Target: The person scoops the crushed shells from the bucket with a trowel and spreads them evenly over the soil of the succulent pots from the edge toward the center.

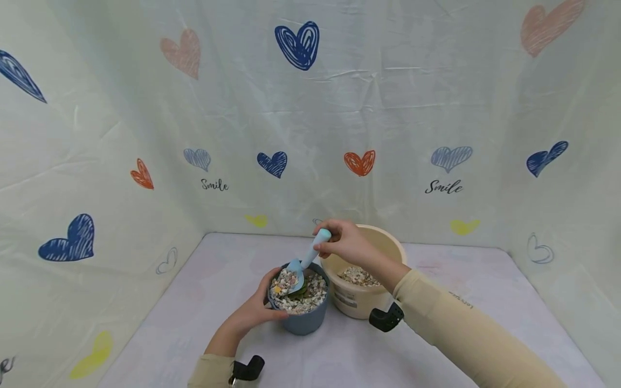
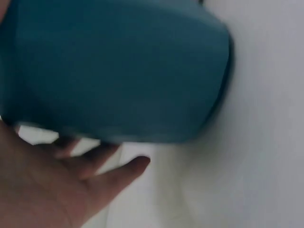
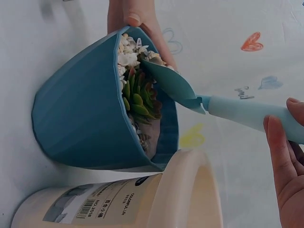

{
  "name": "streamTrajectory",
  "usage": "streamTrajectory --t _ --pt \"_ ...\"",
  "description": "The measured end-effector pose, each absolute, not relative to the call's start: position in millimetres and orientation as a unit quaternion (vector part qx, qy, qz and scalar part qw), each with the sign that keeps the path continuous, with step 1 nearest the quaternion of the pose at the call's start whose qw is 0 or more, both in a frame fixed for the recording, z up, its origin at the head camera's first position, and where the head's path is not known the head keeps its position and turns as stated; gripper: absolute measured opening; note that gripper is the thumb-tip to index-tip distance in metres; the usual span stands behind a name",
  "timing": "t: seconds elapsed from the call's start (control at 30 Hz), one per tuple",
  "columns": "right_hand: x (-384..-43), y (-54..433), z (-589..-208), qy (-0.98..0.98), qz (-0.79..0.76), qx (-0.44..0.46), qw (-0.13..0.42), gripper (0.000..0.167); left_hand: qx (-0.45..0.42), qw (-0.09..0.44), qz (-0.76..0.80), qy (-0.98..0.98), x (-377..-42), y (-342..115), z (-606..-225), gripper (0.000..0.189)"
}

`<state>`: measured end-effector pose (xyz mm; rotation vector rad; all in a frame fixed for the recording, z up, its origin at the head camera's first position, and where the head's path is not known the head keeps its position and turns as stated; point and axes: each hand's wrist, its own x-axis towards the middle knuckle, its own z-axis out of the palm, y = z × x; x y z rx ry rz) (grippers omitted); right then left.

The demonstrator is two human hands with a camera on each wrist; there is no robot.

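Note:
My left hand (image 1: 253,310) grips the left side of a blue flowerpot (image 1: 305,324), its thumb at the near rim. In the left wrist view, fingers spread along the pot's dark blue wall (image 2: 118,76). Light gravel fills the pot around a small green succulent (image 3: 137,97) with reddish leaf tips. The right hand (image 1: 346,243) pinches the pale blue handle of a small trowel (image 3: 237,110) between thumb and fingers. Its blade tilts down into the pot, low over the gravel and partly covering the plant.
A cream bucket (image 1: 354,307) stands right behind the pot on the right, with similar gravel (image 1: 359,276) in its bottom. Both stand on a pale cloth-covered table (image 1: 233,258). A white curtain (image 1: 407,124) printed with hearts hangs behind and at the sides.

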<state>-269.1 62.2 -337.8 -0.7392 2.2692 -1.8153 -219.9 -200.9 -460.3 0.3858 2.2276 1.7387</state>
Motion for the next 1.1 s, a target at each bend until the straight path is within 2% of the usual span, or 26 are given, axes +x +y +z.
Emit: streamTrajectory --t 0.7,0.9,1.1 --pt "-270 60 -341 0.746 -0.617 -0.239 0.070 0.025 0.295 0.252 0.537 0.749 -266 -230 -457 0.111" --pt "-270 60 -342 0.748 -0.615 -0.242 0.068 0.025 0.313 0.292 0.534 0.729 -279 -231 -451 0.116" --pt "-270 61 -343 0.748 -0.613 -0.245 0.063 0.025 0.308 0.310 0.527 0.729 -285 -231 -447 0.117"
